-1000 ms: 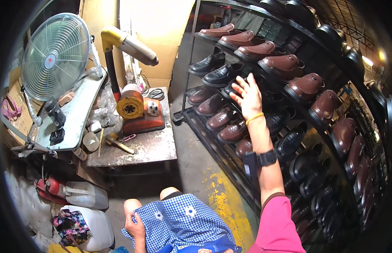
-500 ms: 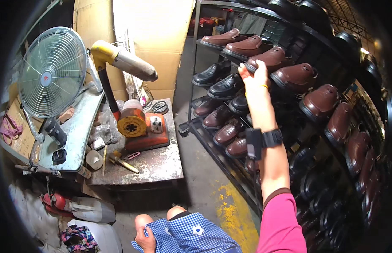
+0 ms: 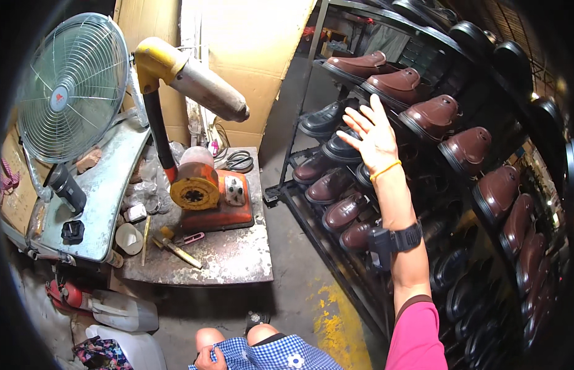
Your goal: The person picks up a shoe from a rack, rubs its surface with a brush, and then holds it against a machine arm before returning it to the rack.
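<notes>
My right hand (image 3: 374,135) reaches out in front of the shoe rack with its fingers spread and nothing in it. A yellow band circles its wrist, and a black strapped device sits on the forearm. Just past the fingertips is a brown leather shoe (image 3: 398,85) on the upper rack row; a black shoe (image 3: 327,117) is to the left of the hand. Low in the picture, my left hand (image 3: 212,359) is closed on the edge of a blue-and-white checked apron (image 3: 293,354) over my lap.
On the left, an orange machine (image 3: 219,200) with a hot-air-type nozzle (image 3: 210,89) stands on a worn table (image 3: 237,256) with scissors (image 3: 239,161) and a hammer (image 3: 179,251). Beyond are a large fan (image 3: 71,86) and a metal side table (image 3: 99,228). The rack (image 3: 296,132) fills the right.
My right hand has come away from a brown shoe on the rack, and its fingers have spread. The view has shifted a little. My left hand stays at the apron.
</notes>
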Action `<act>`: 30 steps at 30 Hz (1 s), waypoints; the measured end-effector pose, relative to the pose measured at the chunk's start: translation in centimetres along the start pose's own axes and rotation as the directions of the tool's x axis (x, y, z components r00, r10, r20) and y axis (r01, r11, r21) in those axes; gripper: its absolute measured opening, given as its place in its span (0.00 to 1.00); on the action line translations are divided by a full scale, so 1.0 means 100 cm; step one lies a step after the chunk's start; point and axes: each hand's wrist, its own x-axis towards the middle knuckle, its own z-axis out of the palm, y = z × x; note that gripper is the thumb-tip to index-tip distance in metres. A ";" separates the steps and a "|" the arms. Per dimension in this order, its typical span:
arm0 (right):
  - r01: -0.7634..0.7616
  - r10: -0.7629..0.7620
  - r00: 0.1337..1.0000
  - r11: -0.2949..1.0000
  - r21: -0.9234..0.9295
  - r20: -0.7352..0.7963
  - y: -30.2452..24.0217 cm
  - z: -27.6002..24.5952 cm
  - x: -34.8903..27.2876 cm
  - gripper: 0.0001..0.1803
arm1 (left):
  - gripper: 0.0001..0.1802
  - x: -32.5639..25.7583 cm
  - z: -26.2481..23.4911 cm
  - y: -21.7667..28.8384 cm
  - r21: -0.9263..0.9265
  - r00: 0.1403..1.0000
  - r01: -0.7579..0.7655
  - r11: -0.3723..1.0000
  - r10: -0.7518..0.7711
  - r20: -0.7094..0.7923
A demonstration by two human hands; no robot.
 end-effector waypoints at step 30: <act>0.118 -0.117 0.988 0.993 -0.004 -0.102 0.054 0.066 0.091 0.19 | 0.08 0.040 0.019 -0.022 -0.065 0.996 0.083 0.994 -0.084 -0.012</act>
